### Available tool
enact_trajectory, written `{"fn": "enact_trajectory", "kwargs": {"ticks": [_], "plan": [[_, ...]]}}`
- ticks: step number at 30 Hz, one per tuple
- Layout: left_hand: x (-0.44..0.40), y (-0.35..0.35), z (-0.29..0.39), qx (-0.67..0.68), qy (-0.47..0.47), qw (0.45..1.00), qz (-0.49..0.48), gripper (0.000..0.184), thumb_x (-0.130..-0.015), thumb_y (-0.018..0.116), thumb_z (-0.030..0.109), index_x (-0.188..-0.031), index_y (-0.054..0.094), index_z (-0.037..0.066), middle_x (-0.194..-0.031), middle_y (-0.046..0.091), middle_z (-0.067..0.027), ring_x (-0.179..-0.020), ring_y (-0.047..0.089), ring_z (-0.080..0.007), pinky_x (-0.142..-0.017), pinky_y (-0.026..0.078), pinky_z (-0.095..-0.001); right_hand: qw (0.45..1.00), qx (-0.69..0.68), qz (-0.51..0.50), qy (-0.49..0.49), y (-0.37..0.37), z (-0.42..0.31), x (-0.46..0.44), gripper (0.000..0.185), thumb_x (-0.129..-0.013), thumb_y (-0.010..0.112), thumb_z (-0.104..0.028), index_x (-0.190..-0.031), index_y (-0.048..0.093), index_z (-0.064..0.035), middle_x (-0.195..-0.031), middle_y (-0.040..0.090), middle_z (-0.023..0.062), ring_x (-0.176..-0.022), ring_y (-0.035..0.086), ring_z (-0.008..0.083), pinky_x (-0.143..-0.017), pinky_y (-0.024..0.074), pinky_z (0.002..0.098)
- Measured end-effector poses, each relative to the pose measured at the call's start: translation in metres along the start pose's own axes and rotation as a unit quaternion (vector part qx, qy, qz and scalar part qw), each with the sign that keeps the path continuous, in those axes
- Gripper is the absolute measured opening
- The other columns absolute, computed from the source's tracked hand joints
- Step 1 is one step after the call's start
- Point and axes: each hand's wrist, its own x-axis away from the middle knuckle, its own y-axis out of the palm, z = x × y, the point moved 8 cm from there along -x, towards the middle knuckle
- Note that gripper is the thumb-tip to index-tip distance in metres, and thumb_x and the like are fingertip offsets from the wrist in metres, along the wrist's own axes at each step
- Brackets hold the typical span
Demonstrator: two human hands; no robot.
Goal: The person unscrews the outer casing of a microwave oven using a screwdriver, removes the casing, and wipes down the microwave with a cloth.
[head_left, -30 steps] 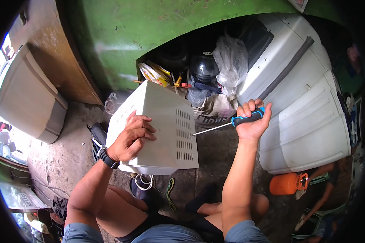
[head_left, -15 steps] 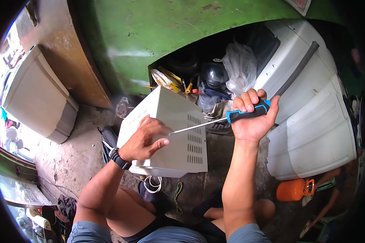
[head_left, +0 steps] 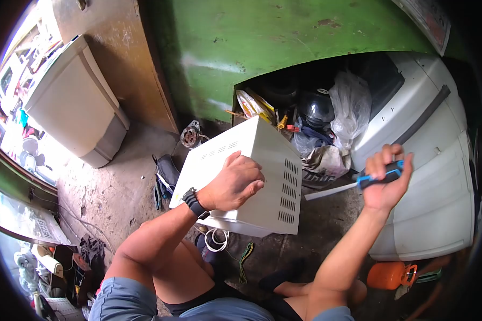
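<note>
A white metal appliance casing (head_left: 270, 176) with rows of vent slots stands on the floor in front of me. My left hand (head_left: 235, 183), with a black watch on its wrist, lies against the top of the casing. Its fingers are curled in, and whatever may be in them is hidden. Out to the right of the casing, my right hand (head_left: 385, 179) grips a blue and black screwdriver (head_left: 374, 178) by the handle. The shaft, blurred by motion, points left toward the casing and is apart from my left hand.
A coil of white cord (head_left: 217, 240) and a green-yellow wire (head_left: 245, 263) lie by my legs. White appliance panels (head_left: 428, 214) and an orange gas canister (head_left: 385, 275) are at the right. Behind the casing sit plastic bags (head_left: 351, 101); a small motor (head_left: 190, 136) lies at back left.
My right hand has drawn the screwdriver away to the right, so its tip has left my left hand. The whole view has shifted, and my left hand is still on the casing.
</note>
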Motion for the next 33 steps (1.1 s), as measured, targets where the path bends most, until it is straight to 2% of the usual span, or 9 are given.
{"fn": "enact_trajectory", "kwargs": {"ticks": [4, 7, 16, 20, 22, 24, 27, 29, 33], "plan": [[-0.002, 0.001, 0.004, 0.002, -0.005, 1.0, -0.004, 0.021, -0.104, 0.055, 0.027, -0.1, 0.067, 0.01, -0.101, 0.06, -0.0075, -0.12, 0.055, -0.0279, -0.117, 0.02, -0.0544, 0.89, 0.367, -0.08, 0.26, 0.035, 0.089, 0.07, 0.045, -0.089, 0.079, -0.039, -0.11, 0.064, -0.0021, -0.099, 0.066, 0.0083, -0.077, 0.068, 0.014, -0.07, 0.0536, 0.0293], [-0.004, 0.007, 0.005, -0.001, -0.016, 1.0, -0.02, 0.02, -0.104, 0.054, 0.026, -0.1, 0.066, 0.01, -0.101, 0.06, -0.0072, -0.12, 0.055, -0.0277, -0.117, 0.019, -0.0558, 0.792, 0.575, -0.154, 0.137, 0.035, 0.137, 0.109, 0.068, -0.084, 0.081, -0.049, -0.126, 0.059, 0.0002, -0.121, 0.062, 0.0231, -0.113, 0.062, 0.0371, -0.096, 0.05, 0.0452], [-0.005, 0.027, 0.005, 0.045, -0.001, 0.999, 0.003, 0.019, -0.104, 0.049, 0.02, -0.1, 0.064, 0.009, -0.112, 0.065, -0.0056, -0.127, 0.053, -0.0267, -0.12, 0.014, -0.0582, 0.745, 0.589, -0.062, 0.308, -0.054, 0.175, 0.139, 0.111, -0.079, 0.076, -0.067, -0.15, 0.034, 0.0063, -0.15, 0.041, 0.0338, -0.14, 0.044, 0.0454, -0.112, 0.0411, 0.0486], [0.01, 0.013, -0.031, 0.331, -0.098, 0.929, 0.131, 0.026, -0.102, 0.045, 0.019, -0.1, 0.064, 0.003, -0.114, 0.067, -0.0068, -0.112, 0.057, -0.0196, -0.104, 0.04, -0.0382, 0.743, 0.568, -0.075, 0.347, -0.066, 0.177, 0.141, 0.12, -0.076, 0.074, -0.073, -0.153, 0.029, 0.0066, -0.154, 0.036, 0.0339, -0.142, 0.041, 0.0456, -0.114, 0.0393, 0.0484], [0.032, -0.02, -0.088, 0.203, -0.195, 0.937, 0.208, 0.027, -0.099, 0.046, 0.014, -0.106, 0.065, -0.003, -0.102, 0.067, -0.0075, -0.092, 0.055, -0.0161, -0.087, 0.045, -0.0305, 0.732, 0.599, -0.099, 0.308, -0.074, 0.179, 0.147, 0.124, -0.074, 0.073, -0.077, -0.154, 0.028, 0.0068, -0.155, 0.035, 0.0339, -0.143, 0.039, 0.0459, -0.118, 0.0348, 0.0483], [0.091, -0.028, -0.191, 0.154, -0.322, 0.896, 0.263, 0.024, -0.098, 0.05, 0.015, -0.101, 0.063, -0.004, -0.092, 0.064, -0.0056, -0.086, 0.054, -0.0137, -0.081, 0.045, -0.0284, 0.743, 0.58, -0.092, 0.32, -0.08, 0.178, 0.146, 0.126, -0.073, 0.072, -0.079, -0.154, 0.027, 0.0067, -0.154, 0.037, 0.0323, -0.139, 0.045, 0.0441, -0.111, 0.0424, 0.048], [0.237, 0.002, -0.332, -0.076, -0.519, 0.846, 0.1, 0.049, -0.099, 0.035, 0.035, -0.104, 0.065, -0.004, -0.109, 0.065, -0.0323, -0.108, 0.06, -0.0476, -0.094, 0.045, -0.049, 0.763, 0.522, -0.077, 0.374, -0.077, 0.164, 0.144, 0.128, -0.071, 0.073, -0.08, -0.155, 0.026, 0.0058, -0.153, 0.04, 0.0288, -0.126, 0.057, 0.0378, -0.091, 0.0557, 0.0438], [0.297, 0.022, -0.354, -0.084, -0.595, 0.792, 0.107, 0.051, -0.098, 0.038, 0.037, -0.105, 0.065, -0.005, -0.111, 0.066, -0.0331, -0.11, 0.061, -0.0474, -0.093, 0.046, -0.0496, 0.773, 0.484, -0.06, 0.407, -0.089, 0.159, 0.146, 0.128, -0.071, 0.074, -0.079, -0.155, 0.026, 0.0051, -0.152, 0.042, 0.0269, -0.117, 0.064, 0.0335, -0.076, 0.0615, 0.0399], [0.301, 0.05, -0.358, -0.016, -0.503, 0.852, 0.141, 0.047, -0.098, 0.039, 0.034, -0.102, 0.065, -0.005, -0.106, 0.067, -0.033, -0.108, 0.062, -0.0493, -0.091, 0.048, -0.0497, 0.8, 0.421, -0.025, 0.426, -0.149, 0.17, 0.169, 0.113, -0.079, 0.078, -0.066, -0.157, 0.029, -0.0015, -0.126, 0.061, 0.0202, -0.08, 0.066, 0.0193, -0.054, 0.0538, 0.031]]}}
